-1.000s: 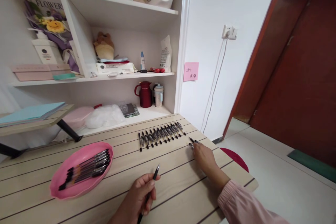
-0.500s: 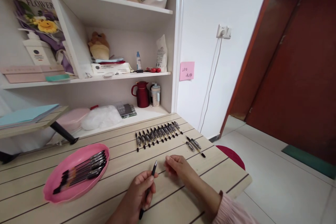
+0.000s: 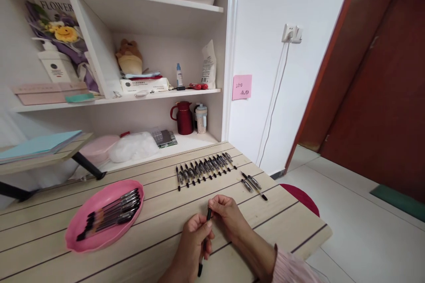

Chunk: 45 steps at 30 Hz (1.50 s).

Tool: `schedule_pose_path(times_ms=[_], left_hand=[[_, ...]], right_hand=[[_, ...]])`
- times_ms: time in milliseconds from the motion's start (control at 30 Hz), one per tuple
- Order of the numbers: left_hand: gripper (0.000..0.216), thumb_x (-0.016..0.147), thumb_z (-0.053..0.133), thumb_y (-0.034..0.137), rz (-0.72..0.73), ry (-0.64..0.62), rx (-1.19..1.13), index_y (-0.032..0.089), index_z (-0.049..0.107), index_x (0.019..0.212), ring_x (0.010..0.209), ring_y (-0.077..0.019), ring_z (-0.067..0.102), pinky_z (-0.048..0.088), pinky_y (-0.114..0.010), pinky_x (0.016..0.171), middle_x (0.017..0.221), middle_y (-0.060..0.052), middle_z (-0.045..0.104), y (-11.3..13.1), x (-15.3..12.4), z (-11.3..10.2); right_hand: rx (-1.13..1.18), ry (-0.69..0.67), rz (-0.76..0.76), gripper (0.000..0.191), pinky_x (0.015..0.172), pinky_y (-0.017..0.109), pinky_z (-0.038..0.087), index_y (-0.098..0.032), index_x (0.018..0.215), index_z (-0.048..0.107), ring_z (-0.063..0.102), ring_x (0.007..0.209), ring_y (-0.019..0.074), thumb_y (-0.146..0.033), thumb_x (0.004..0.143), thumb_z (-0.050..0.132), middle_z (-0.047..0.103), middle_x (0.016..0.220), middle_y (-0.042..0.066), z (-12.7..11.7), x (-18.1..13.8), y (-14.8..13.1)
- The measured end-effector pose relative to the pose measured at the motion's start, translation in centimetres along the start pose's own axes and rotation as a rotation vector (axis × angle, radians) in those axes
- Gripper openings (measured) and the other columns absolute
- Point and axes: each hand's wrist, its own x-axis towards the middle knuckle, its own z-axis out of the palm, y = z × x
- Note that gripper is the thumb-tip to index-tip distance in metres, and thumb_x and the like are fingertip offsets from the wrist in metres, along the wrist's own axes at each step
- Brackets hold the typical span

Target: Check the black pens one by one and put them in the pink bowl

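My left hand [image 3: 194, 241] is closed round the barrel of a black pen [image 3: 204, 242], which points up and away from me. My right hand [image 3: 227, 216] pinches the top end of that same pen with its fingertips. Both hands meet over the wooden table [image 3: 159, 234] near its front edge. Beyond them lies a neat row of several black pens [image 3: 205, 169]. To the right of the row lies a separate pen with a loose cap beside it [image 3: 254, 185]. A pink oval tray [image 3: 104, 214] at the left holds several more pens.
White shelves [image 3: 133, 93] behind the table carry a red jug [image 3: 182, 118], a small bottle, boxes and a plush toy. A pink sticky note [image 3: 241, 87] hangs on the wall. The table's right edge drops to the floor by a red stool [image 3: 300, 196].
My right hand left the pens at the far right of the table, came back toward me and now pinches the tip of the pen that my left hand holds.
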Motion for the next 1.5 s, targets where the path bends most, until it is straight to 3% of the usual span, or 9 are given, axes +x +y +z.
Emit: schedule_pose_path(times_ms=[233, 367, 500, 667, 1000, 1067, 1233, 1333, 1500], left_hand=[[0.031, 0.068, 0.061, 0.043, -0.001, -0.071, -0.025, 0.015, 0.052, 0.076, 0.028, -0.0027, 0.037, 0.016, -0.016, 0.029, 0.049, 0.005, 0.052, 0.4, -0.4, -0.4], [0.031, 0.068, 0.061, 0.044, -0.016, -0.068, -0.018, 0.016, 0.052, 0.076, 0.028, -0.0028, 0.037, 0.017, -0.016, 0.030, 0.050, 0.005, 0.053, 0.4, -0.5, -0.4], [0.031, 0.067, 0.061, 0.045, -0.011, -0.069, -0.019, 0.016, 0.052, 0.077, 0.028, -0.0033, 0.037, 0.018, -0.016, 0.030, 0.050, 0.006, 0.053, 0.3, -0.4, -0.5], [0.030, 0.068, 0.060, 0.044, -0.032, -0.060, -0.006, 0.017, 0.051, 0.075, 0.028, -0.0029, 0.038, 0.019, -0.016, 0.030, 0.050, 0.005, 0.054, 0.3, -0.4, -0.5], [0.031, 0.072, 0.056, 0.046, -0.015, -0.079, 0.021, 0.016, 0.051, 0.078, 0.030, -0.0035, 0.038, 0.017, -0.017, 0.032, 0.052, 0.004, 0.054, 0.5, -0.7, -0.5], [0.031, 0.073, 0.054, 0.046, -0.003, -0.081, 0.030, 0.016, 0.052, 0.077, 0.030, -0.0036, 0.038, 0.018, -0.017, 0.032, 0.052, 0.004, 0.054, 0.6, -0.8, -0.5], [0.032, 0.072, 0.055, 0.047, 0.009, -0.089, 0.072, 0.016, 0.051, 0.074, 0.029, -0.0029, 0.033, 0.017, -0.017, 0.032, 0.052, 0.004, 0.054, 0.8, -0.9, -0.4], [0.033, 0.072, 0.053, 0.048, -0.003, -0.095, 0.070, 0.015, 0.052, 0.080, 0.029, -0.0033, 0.032, 0.015, -0.018, 0.032, 0.052, 0.003, 0.054, 0.8, -0.9, -0.5], [0.035, 0.073, 0.053, 0.046, -0.023, -0.097, 0.078, 0.014, 0.054, 0.087, 0.031, -0.0035, 0.033, 0.014, -0.018, 0.032, 0.054, 0.003, 0.055, 1.0, -1.2, -0.4]], right_hand=[[0.056, -0.123, 0.070, 0.035, 0.045, 0.021, 0.030, -0.013, 0.070, 0.058, 0.046, 0.042, 0.0076, -0.048, 0.068, 0.063, 0.059, 0.057, 0.000, 0.4, -0.4, -0.5], [0.005, -0.125, 0.049, 0.033, 0.044, 0.020, 0.027, -0.014, 0.063, 0.056, 0.043, 0.040, 0.0073, -0.044, 0.064, 0.069, 0.055, 0.046, -0.002, 0.2, -0.4, -0.7], [0.147, -0.163, 0.095, 0.035, 0.048, 0.022, 0.035, -0.014, 0.077, 0.061, 0.049, 0.047, 0.0085, -0.046, 0.065, 0.067, 0.063, 0.068, 0.003, 0.1, -0.4, -0.9], [0.100, -0.163, 0.091, 0.030, 0.046, 0.020, 0.032, -0.013, 0.064, 0.057, 0.048, 0.042, 0.0081, -0.039, 0.063, 0.071, 0.057, 0.050, -0.001, 0.0, -0.4, -1.0], [0.139, -0.210, 0.126, 0.032, 0.047, 0.021, 0.033, -0.013, 0.071, 0.060, 0.048, 0.046, 0.0080, -0.041, 0.061, 0.072, 0.061, 0.061, 0.002, -0.1, -0.6, -1.0], [0.184, -0.199, 0.146, 0.033, 0.049, 0.022, 0.035, -0.014, 0.078, 0.060, 0.049, 0.048, 0.0078, -0.043, 0.064, 0.069, 0.063, 0.069, 0.002, 0.0, -0.6, -1.0], [0.116, -0.183, 0.113, 0.030, 0.045, 0.019, 0.031, -0.013, 0.065, 0.056, 0.047, 0.043, 0.0071, -0.039, 0.063, 0.071, 0.057, 0.053, -0.001, -0.1, -0.5, -0.6], [0.183, -0.189, 0.097, 0.030, 0.044, 0.021, 0.034, -0.013, 0.073, 0.060, 0.049, 0.044, 0.0075, -0.039, 0.063, 0.071, 0.062, 0.066, 0.002, -0.1, -0.3, -0.7], [0.285, 0.034, 0.045, 0.026, 0.057, 0.022, 0.044, -0.015, 0.073, 0.061, 0.057, 0.064, 0.0109, -0.032, 0.060, 0.075, 0.063, 0.073, 0.003, -0.7, 0.2, -1.7]])
